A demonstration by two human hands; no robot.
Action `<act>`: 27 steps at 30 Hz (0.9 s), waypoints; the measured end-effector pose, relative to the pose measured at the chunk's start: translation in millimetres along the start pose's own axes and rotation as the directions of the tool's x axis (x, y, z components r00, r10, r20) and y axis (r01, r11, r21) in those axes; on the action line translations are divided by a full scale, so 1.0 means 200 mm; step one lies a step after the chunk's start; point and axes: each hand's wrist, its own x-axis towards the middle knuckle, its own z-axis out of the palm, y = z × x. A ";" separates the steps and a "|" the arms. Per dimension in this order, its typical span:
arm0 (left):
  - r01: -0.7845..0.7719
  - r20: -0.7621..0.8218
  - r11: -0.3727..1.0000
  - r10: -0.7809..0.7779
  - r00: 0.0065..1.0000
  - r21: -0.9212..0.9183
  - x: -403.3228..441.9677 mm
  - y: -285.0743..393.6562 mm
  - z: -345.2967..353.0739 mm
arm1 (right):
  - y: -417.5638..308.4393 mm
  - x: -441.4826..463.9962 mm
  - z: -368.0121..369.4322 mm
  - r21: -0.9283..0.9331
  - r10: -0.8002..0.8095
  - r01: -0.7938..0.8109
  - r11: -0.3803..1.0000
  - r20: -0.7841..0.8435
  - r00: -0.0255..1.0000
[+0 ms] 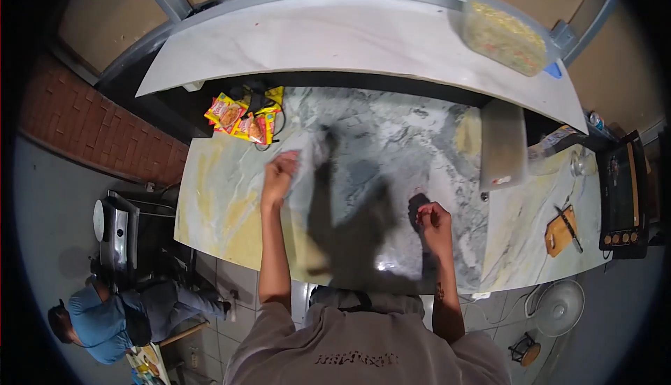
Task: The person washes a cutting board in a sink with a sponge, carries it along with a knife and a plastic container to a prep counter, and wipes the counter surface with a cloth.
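My left hand [282, 172] is over the left part of the marble-patterned counter [356, 116], fingers pinched together. Beside those fingers shows a thin, whitish, see-through sheet [306, 153], perhaps plastic; its edges are blurred. To the right, my right hand [435, 221] is low over the counter with its fingers curled closed. A dark patch lies against its fingertips, and I cannot tell whether it is a shadow or an object. What the right fingers hold, if anything, is hidden. Several yellow and red seasoning packets [244, 119] lie beyond my left hand, with a black item [257, 97] among them.
A white shelf [314, 35] spans the back, bearing a clear container of chopped food [504, 39]. Right of my hands stand a pale bin [503, 146], a cutting board [559, 235] with a knife [570, 228], and an oven [622, 196]. At lower left a person [105, 322] sits.
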 end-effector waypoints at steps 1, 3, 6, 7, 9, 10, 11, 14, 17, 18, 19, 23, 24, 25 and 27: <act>-0.007 -0.128 1.000 0.009 0.992 0.021 0.07 0.00 -0.11 | 0.04 0.00 0.09 -0.036 0.020 -0.021 0.999 -0.030 0.999; -0.072 -0.306 0.975 0.135 0.942 0.209 0.24 0.01 -0.29 | 0.11 0.01 0.26 -0.144 0.027 -0.034 0.989 -0.045 0.999; -0.261 -0.281 0.757 0.504 0.817 0.600 0.54 -0.01 -0.48 | 0.08 0.00 0.46 -0.178 0.048 -0.047 0.983 -0.003 0.999; -0.265 -0.269 0.754 0.504 0.821 0.601 0.63 0.00 -0.51 | 0.08 0.01 0.50 -0.173 0.053 -0.055 0.983 -0.012 0.998; -0.214 -0.105 0.437 0.598 0.795 0.874 0.78 -0.02 -0.55 | 0.11 0.01 0.56 -0.223 0.058 -0.056 0.973 0.003 0.998; -0.224 -0.096 0.436 0.600 0.794 0.872 0.84 -0.04 -0.56 | 0.12 0.02 0.57 -0.221 0.058 -0.059 0.974 -0.008 0.998; -0.086 -0.118 0.414 0.443 0.889 0.906 0.90 -0.05 -0.56 | 0.13 0.02 0.57 -0.254 0.020 -0.017 0.967 0.010 1.000; 0.067 -0.174 0.373 0.261 0.949 0.925 0.95 0.00 -0.55 | 0.15 0.02 0.56 -0.285 0.004 -0.007 0.959 -0.012 1.000; 0.036 -0.200 0.422 0.350 0.915 0.906 1.03 -0.08 -0.61 | 0.14 -0.01 0.53 -0.278 0.041 -0.062 0.958 -0.079 0.996; -0.005 -0.241 0.464 0.469 0.850 0.886 1.11 -0.19 -0.68 | 0.13 -0.03 0.52 -0.278 0.055 -0.083 0.957 -0.107 0.993; -0.054 -0.285 0.501 0.574 0.768 0.864 1.18 -0.27 -0.76 | 0.13 -0.05 0.51 -0.269 0.056 -0.084 0.959 -0.112 0.992; -0.362 -0.348 0.930 0.361 0.865 0.067 1.04 0.15 -0.80 | 0.17 -0.11 0.48 -0.221 0.023 -0.049 0.974 -0.118 0.993; -0.319 -0.262 0.923 0.260 0.929 -0.216 1.02 0.21 -0.83 | 0.17 -0.12 0.47 -0.180 0.031 -0.050 0.982 -0.111 0.993; -0.321 -0.264 0.923 0.262 0.928 -0.213 0.96 0.32 -0.82 | 0.16 -0.13 0.47 -0.137 0.037 -0.051 0.989 -0.102 0.994; -0.359 -0.345 0.882 0.249 0.905 -0.305 0.82 0.54 -0.76 | 0.09 -0.14 0.48 -0.055 0.091 -0.097 0.994 -0.102 0.991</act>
